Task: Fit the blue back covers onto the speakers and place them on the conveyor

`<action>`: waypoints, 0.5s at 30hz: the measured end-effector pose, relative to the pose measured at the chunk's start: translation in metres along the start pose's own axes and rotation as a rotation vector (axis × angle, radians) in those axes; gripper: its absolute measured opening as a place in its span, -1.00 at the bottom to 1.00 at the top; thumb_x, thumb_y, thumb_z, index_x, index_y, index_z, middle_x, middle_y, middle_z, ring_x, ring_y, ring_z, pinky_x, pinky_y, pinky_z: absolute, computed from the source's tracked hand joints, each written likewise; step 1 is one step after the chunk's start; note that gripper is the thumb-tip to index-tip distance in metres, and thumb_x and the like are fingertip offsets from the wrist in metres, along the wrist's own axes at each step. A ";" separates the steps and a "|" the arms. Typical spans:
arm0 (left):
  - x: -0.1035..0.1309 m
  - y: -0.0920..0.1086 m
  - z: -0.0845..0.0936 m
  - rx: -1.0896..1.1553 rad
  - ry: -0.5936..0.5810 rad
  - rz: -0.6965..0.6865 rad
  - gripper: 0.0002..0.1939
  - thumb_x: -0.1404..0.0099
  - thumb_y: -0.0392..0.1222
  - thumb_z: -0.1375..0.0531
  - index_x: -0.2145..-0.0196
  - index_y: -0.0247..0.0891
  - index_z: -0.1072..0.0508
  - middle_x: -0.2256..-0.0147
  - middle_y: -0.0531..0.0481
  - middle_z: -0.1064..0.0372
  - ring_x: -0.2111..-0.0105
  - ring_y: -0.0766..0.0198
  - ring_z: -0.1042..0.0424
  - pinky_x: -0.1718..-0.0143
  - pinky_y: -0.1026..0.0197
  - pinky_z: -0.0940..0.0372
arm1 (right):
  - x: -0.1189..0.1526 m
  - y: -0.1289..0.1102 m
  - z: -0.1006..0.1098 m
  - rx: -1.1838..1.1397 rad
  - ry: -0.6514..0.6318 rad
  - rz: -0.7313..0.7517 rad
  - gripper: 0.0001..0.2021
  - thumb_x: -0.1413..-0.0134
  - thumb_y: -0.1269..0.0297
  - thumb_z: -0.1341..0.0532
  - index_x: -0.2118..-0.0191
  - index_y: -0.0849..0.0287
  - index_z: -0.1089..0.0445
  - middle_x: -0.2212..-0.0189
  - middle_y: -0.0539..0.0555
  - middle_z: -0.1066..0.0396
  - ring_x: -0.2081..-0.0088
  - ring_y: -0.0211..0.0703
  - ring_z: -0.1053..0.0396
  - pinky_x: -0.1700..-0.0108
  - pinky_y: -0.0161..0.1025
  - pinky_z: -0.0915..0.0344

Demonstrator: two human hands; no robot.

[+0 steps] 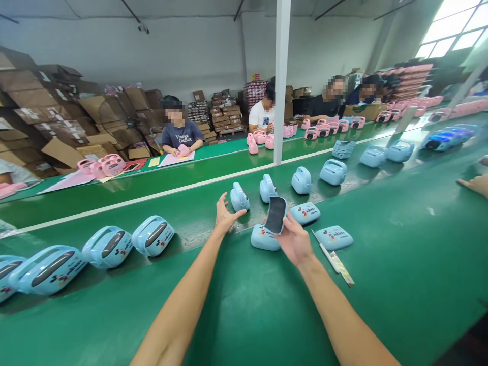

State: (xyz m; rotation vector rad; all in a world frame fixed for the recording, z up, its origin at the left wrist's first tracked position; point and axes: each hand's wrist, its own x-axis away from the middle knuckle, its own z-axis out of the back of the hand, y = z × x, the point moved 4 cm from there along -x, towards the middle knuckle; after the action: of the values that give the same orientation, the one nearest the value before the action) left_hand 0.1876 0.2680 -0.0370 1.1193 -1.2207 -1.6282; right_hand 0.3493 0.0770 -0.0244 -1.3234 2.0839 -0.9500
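Observation:
My left hand [224,216] reaches to the green bench's far side, thumb and fingers spread apart beside a light blue handled speaker-like unit [239,198]; I cannot tell whether the thumb touches it. My right hand [296,241] is closed on a curved panel [276,215], its dark inner side facing me. Under that panel lies a blue Mickey-printed panel [264,239], partly hidden. Two more printed panels, one behind [305,212] and one to the right [334,237], rest nearby. A thin white-handled tool [328,254] lies between my right hand and the right panel.
Blue units with dark windows [153,236] line the left, and others [333,173] stand farther right beside stacked blue panels [343,149]. A white post [281,81] rises beyond the line. Co-workers sit opposite with pink units [112,165]. Another person's hand [475,184] shows at right.

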 end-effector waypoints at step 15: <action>0.032 0.020 0.048 0.622 0.159 0.239 -0.53 -0.14 0.07 -0.35 0.04 -0.20 -0.47 0.17 -0.10 -0.56 0.18 0.05 -0.56 0.04 -0.05 -0.45 | 0.028 0.028 -0.037 -0.396 -0.213 -0.351 -0.69 -0.14 0.13 -0.29 0.07 0.17 -0.54 -0.01 0.14 -0.59 0.00 0.08 -0.57 -0.12 0.05 -0.43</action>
State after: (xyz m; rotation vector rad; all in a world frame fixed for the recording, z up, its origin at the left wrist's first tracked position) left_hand 0.1344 0.2469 -0.0170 1.3740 -1.7355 -0.9764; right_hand 0.2960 0.0705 -0.0232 -1.9482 1.9732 -0.5048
